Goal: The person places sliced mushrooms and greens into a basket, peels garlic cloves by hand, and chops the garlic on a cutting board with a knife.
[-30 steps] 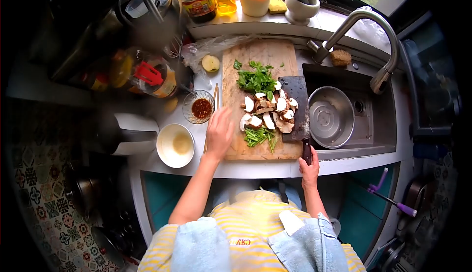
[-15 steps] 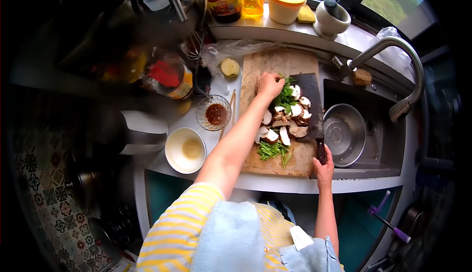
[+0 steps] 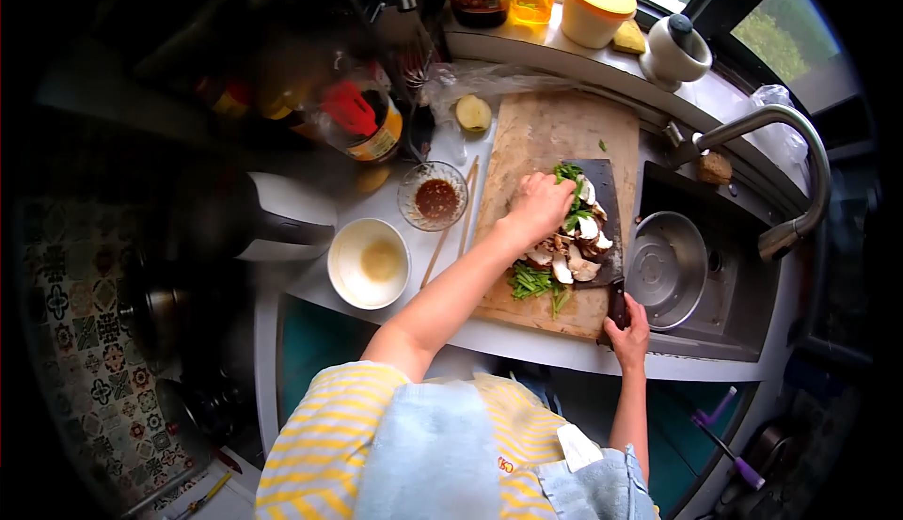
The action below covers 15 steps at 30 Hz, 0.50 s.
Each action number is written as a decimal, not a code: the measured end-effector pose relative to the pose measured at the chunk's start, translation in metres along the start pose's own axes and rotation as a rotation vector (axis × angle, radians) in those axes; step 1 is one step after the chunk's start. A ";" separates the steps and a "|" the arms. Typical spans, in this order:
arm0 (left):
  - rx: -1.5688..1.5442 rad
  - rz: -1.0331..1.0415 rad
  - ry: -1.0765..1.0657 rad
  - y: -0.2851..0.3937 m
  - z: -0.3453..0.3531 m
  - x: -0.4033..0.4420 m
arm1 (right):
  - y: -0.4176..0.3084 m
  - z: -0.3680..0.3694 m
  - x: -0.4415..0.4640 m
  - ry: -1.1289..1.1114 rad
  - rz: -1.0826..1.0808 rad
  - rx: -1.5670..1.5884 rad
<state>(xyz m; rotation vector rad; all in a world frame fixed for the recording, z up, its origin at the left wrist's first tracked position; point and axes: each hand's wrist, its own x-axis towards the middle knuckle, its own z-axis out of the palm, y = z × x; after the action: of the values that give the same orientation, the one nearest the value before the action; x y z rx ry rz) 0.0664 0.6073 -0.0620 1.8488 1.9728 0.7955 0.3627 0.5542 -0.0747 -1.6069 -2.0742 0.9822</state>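
My right hand (image 3: pixel 630 337) grips the dark handle of a cleaver (image 3: pixel 602 202), whose wide blade lies flat over the right part of a wooden cutting board (image 3: pixel 531 125). Cut mushrooms (image 3: pixel 581 261) and leafy greens (image 3: pixel 567 173) are heaped on the blade and along its left edge. With fingers bent and close together, my left hand (image 3: pixel 543 205) presses against the greens and mushrooms from the left; its fingertips are partly hidden. Cut green stems (image 3: pixel 532 279) lie at the near end of the heap.
Left of the board are chopsticks (image 3: pixel 451 224), a glass bowl of brown sauce (image 3: pixel 435 200), a white bowl (image 3: pixel 370 264) and a cut pale fruit or vegetable (image 3: pixel 473 114). A metal basin (image 3: pixel 666 271) sits in the sink (image 3: pixel 743 308) at right, under a curved faucet (image 3: pixel 800 130).
My left hand has moved from the far end of the heap nearer to me, onto its left side. The whole scene has shifted right in view. My right hand keeps hold of the cleaver.
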 end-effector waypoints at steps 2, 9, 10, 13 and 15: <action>0.022 0.123 0.048 -0.001 0.000 0.002 | 0.003 0.003 -0.004 0.026 -0.028 0.017; -0.278 -0.063 0.105 -0.017 -0.015 0.008 | -0.011 0.007 -0.009 0.078 0.017 -0.020; -0.313 -0.054 0.068 -0.013 -0.020 0.006 | -0.012 0.006 -0.010 0.068 0.026 -0.005; -0.390 0.058 -0.003 0.003 -0.029 0.003 | -0.011 0.008 -0.013 0.087 0.060 0.047; -0.268 0.166 0.087 0.004 -0.040 0.004 | -0.011 0.008 -0.016 0.118 0.123 0.087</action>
<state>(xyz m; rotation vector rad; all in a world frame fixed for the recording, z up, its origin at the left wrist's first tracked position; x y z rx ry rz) 0.0455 0.6045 -0.0276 1.8591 1.6784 1.1461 0.3543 0.5353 -0.0706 -1.7210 -1.8489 0.9782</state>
